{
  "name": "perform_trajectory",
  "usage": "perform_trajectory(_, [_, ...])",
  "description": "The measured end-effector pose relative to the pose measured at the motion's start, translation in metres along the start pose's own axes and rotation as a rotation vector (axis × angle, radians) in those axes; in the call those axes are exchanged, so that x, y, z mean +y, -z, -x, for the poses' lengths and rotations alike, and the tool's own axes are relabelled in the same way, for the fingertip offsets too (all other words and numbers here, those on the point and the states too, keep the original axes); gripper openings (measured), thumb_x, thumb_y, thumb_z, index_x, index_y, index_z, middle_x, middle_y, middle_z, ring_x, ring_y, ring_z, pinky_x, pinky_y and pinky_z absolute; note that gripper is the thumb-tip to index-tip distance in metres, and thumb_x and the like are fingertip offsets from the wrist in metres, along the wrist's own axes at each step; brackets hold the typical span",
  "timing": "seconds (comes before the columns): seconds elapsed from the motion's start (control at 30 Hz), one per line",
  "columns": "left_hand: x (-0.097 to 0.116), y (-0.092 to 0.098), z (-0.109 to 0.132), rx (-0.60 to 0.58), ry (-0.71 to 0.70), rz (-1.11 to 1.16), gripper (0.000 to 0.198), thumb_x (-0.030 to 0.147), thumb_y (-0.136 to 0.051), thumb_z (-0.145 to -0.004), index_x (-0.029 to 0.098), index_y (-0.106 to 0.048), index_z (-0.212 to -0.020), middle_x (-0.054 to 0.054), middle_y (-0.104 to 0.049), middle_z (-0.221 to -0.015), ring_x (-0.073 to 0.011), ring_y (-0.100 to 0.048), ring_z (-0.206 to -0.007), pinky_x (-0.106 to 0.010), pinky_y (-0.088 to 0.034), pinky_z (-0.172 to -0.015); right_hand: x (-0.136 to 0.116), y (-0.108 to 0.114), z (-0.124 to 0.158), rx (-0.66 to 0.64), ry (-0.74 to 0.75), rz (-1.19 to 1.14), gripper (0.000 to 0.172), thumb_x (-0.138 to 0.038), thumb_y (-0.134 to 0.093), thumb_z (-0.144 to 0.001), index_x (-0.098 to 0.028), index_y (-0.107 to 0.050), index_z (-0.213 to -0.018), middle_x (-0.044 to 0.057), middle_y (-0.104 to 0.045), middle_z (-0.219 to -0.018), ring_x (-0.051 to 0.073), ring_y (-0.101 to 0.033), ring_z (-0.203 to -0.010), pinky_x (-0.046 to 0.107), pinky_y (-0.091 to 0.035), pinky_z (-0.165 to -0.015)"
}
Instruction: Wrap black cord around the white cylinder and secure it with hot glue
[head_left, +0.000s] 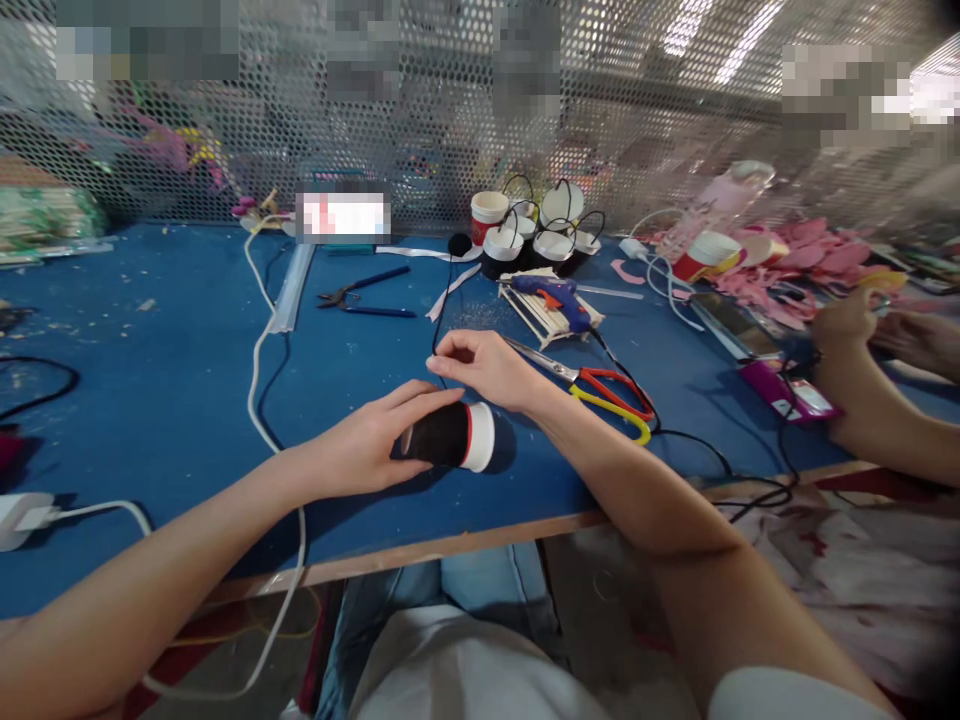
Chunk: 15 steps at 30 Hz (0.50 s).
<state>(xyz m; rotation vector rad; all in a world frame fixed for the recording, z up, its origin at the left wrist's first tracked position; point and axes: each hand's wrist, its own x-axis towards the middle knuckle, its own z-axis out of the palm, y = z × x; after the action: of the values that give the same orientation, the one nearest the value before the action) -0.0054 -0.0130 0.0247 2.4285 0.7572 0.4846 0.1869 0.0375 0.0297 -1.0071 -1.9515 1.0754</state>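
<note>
My left hand [375, 440] is wrapped round a paper cup [446, 437] covered in black, with a red band and white rim. The cup is tipped on its side just above the blue tabletop, rim to the right. Beyond it, my right hand [484, 368] pinches a thin black cord [444, 305] between thumb and fingers. From there the cord runs away from me to a small black ball [459, 244] on the table. Whether the cord's near end touches the cup is hard to see.
Several black-covered cups with looped cords [553, 245] stand at the back. A blue glue gun [559, 300] rests on sticks, with scissors [611, 390] nearer me. Pliers [367, 298] lie left, by a white cable [256, 370]. Another person's hand [847, 320] is at right.
</note>
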Motion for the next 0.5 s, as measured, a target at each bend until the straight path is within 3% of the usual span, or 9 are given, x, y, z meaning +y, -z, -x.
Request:
perform_trajectory(0.13, [0.000, -0.001, -0.001, 0.014, 0.042, -0.024, 0.062, 0.019, -0.060, -0.074, 0.021, -0.035, -0.130, -0.008, -0.043, -0.129, -0.0233, -0.044, -0.120, -0.035, -0.038, -0.101, 0.003, -0.003, -0.004, 0.002, -0.037, 0.129, 0.022, -0.036, -0.056, -0.077, -0.016, -0.054, -0.068, -0.003, -0.054, -0.061, 0.008, -0.049, -0.057, 0.021, -0.038, -0.055])
perform_trajectory(0.23, [0.002, 0.001, -0.001, 0.031, 0.090, -0.034, 0.059, 0.022, -0.061, -0.073, 0.022, -0.038, -0.128, -0.008, -0.044, -0.126, -0.0227, -0.048, -0.115, -0.035, -0.041, -0.098, 0.000, 0.013, -0.007, 0.058, -0.154, 0.280, 0.027, -0.038, -0.049, -0.082, -0.016, -0.054, -0.068, -0.002, -0.055, -0.052, 0.008, -0.049, -0.046, 0.021, -0.038, -0.050])
perform_trajectory(0.33, [0.001, 0.004, -0.002, 0.057, 0.115, -0.034, 0.056, 0.023, -0.061, -0.074, 0.022, -0.039, -0.126, -0.009, -0.047, -0.125, -0.0231, -0.050, -0.113, -0.037, -0.043, -0.095, -0.004, 0.049, -0.011, 0.257, -0.162, 0.425, 0.025, -0.032, -0.041, -0.085, -0.015, -0.057, -0.075, 0.001, -0.059, -0.055, 0.010, -0.053, -0.046, 0.022, -0.041, -0.051])
perform_trajectory(0.43, [-0.002, 0.005, -0.002, 0.094, 0.153, -0.030, 0.057, 0.030, -0.063, -0.075, 0.023, -0.039, -0.126, -0.009, -0.048, -0.125, -0.0249, -0.049, -0.114, -0.040, -0.042, -0.096, 0.003, 0.094, -0.015, 0.536, -0.143, 0.796, 0.023, -0.019, -0.043, -0.081, -0.013, -0.062, -0.093, 0.008, -0.067, -0.080, 0.017, -0.061, -0.074, 0.029, -0.045, -0.070])
perform_trajectory(0.47, [-0.004, 0.005, -0.002, 0.112, 0.167, -0.022, 0.059, 0.033, -0.063, -0.075, 0.023, -0.039, -0.127, -0.009, -0.048, -0.126, -0.0251, -0.049, -0.114, -0.041, -0.042, -0.095, 0.008, 0.107, -0.016, 0.564, -0.213, 0.918, 0.025, -0.017, -0.045, -0.079, -0.011, -0.062, -0.096, 0.012, -0.067, -0.089, 0.021, -0.061, -0.083, 0.032, -0.044, -0.075])
perform_trajectory(0.5, [-0.006, 0.005, -0.002, 0.132, 0.181, -0.008, 0.060, 0.035, -0.064, -0.074, 0.023, -0.038, -0.128, -0.009, -0.047, -0.127, -0.0250, -0.049, -0.114, -0.040, -0.043, -0.094, 0.015, 0.119, -0.017, 0.512, -0.308, 1.014, 0.027, -0.016, -0.046, -0.077, -0.007, -0.063, -0.097, 0.016, -0.066, -0.094, 0.024, -0.060, -0.088, 0.034, -0.044, -0.076])
